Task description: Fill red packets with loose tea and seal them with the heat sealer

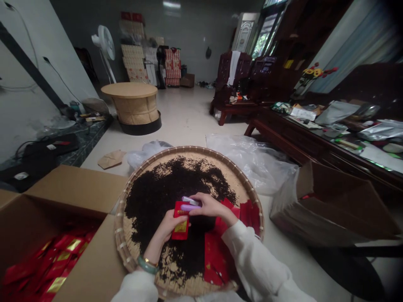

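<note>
My left hand (171, 225) grips a red packet (180, 224) with a gold label, upright above the dark loose tea leaves (157, 193). In my right hand (209, 205) is a purple-and-white handheld bag sealer (190, 206). Its two arms lie at the packet's top end; whether they touch it I cannot tell. Beneath both hands is a round woven bamboo tray (121, 209), with the leaves spread over much of it. Flat red packets (214, 260) lie on the tray's right side, partly under my right forearm.
An open cardboard box (91, 251) at left holds many red packets (59, 256). Another open carton (333, 201) stands at right. Clear plastic sheeting (252, 161) covers floor beyond the tray. A round wicker table (132, 100) stands farther back, and a cluttered dark wooden table (302, 138) is at right.
</note>
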The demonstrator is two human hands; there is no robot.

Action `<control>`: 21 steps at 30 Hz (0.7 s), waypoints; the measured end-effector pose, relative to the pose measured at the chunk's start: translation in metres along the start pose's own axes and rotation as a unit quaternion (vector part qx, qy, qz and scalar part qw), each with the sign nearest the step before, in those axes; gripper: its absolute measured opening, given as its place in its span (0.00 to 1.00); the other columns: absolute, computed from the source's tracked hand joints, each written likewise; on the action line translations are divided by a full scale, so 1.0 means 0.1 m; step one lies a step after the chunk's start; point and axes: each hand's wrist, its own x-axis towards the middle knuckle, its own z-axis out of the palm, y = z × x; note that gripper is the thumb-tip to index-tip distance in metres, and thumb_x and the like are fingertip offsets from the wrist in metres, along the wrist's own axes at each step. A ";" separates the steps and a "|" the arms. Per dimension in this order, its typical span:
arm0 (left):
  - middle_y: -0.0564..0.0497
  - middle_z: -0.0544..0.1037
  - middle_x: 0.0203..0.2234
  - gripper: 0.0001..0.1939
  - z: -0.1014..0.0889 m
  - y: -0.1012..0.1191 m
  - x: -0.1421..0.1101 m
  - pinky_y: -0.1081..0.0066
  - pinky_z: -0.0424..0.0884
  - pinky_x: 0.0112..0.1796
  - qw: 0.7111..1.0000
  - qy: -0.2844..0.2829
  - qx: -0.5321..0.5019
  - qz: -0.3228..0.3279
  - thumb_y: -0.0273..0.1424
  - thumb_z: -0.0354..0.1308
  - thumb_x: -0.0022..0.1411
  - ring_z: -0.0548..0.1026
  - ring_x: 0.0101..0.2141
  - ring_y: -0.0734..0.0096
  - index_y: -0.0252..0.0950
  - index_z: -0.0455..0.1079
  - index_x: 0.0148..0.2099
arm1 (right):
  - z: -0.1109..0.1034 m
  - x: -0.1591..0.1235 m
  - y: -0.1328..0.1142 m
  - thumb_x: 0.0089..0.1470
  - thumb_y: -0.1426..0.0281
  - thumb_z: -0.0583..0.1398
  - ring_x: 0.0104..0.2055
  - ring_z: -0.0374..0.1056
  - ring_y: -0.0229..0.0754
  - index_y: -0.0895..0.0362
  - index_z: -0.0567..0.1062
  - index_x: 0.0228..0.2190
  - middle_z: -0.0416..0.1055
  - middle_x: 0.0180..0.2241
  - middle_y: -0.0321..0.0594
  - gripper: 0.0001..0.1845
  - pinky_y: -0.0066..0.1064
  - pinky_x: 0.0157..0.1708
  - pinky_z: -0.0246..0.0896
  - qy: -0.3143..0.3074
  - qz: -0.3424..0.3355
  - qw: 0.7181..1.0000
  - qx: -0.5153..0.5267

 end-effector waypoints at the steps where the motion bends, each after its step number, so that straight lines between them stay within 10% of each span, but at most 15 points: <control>1: 0.46 0.79 0.25 0.26 0.01 -0.01 0.00 0.66 0.74 0.31 1.000 -0.003 0.011 0.000 0.33 0.73 0.35 0.78 0.24 0.62 0.26 0.72 0.38 | 0.03 0.02 -0.05 0.40 0.57 0.68 0.37 0.68 0.45 0.60 0.75 0.47 0.74 0.39 0.45 0.33 0.31 0.36 0.60 -0.007 0.002 1.000 -0.018; 21: 0.35 0.79 0.30 0.43 0.08 -0.06 -0.04 0.68 0.71 0.22 0.999 -0.025 -0.010 -0.016 0.65 0.53 0.44 0.76 0.20 0.64 0.25 0.73 0.37 | 0.18 0.13 -0.10 0.48 0.66 0.64 0.31 0.65 0.36 0.59 0.81 0.35 0.72 0.28 0.36 0.12 0.24 0.31 0.54 0.007 -0.027 0.999 0.046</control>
